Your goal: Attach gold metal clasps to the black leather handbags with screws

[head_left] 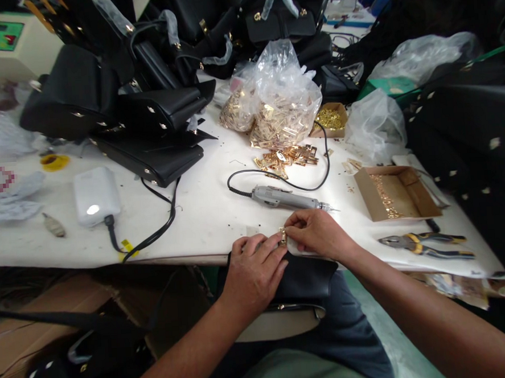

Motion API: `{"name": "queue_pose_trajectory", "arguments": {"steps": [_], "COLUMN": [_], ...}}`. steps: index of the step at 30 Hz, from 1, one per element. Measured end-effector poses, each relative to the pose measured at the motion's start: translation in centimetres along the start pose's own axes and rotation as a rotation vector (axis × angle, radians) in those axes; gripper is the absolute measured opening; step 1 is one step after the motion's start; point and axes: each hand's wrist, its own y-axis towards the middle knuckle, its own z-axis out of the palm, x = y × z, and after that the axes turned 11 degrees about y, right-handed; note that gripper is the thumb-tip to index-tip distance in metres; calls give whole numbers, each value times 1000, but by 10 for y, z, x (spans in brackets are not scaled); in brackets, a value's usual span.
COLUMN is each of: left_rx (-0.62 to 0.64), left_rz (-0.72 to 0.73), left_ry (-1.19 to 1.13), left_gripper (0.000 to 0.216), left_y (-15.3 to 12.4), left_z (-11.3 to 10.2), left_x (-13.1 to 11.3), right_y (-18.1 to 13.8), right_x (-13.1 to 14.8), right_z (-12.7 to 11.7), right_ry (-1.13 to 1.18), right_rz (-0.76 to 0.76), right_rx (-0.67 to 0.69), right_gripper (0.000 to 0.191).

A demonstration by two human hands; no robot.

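Observation:
A black leather bag [304, 274] rests against the table's front edge and my lap. A small gold metal fitting [283, 236] is at its upper edge. My left hand [255, 268] lies over the bag, fingers stretched out, their tips beside the fitting. Thumb and forefinger of my right hand [312, 231] pinch at the fitting's right side; any smaller part between them is hidden. Just beyond my hands lies a grey electric screwdriver [278, 197], its bit pointing right and its cord looping behind.
Loose gold fittings [287, 159] lie before clear bags of fittings [284, 116]. To the right are a cardboard box [400, 194] with small gold parts and pliers [425, 244]. Black handbags [157, 109] pile up at the back left, near a white power adapter [96, 193].

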Motion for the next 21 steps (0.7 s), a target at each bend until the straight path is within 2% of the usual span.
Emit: {"name": "queue_pose_trajectory", "arguments": {"steps": [21], "left_rx": [34], "left_rz": [43], "left_ry": [31], "left_gripper": [29], "left_y": [1], "left_z": [-4], "left_x": [0], "right_y": [0], "right_x": [2], "right_z": [-1], "right_ry": [-44], "right_rz": [-31], "right_rx": [30], "right_gripper": [8]}}
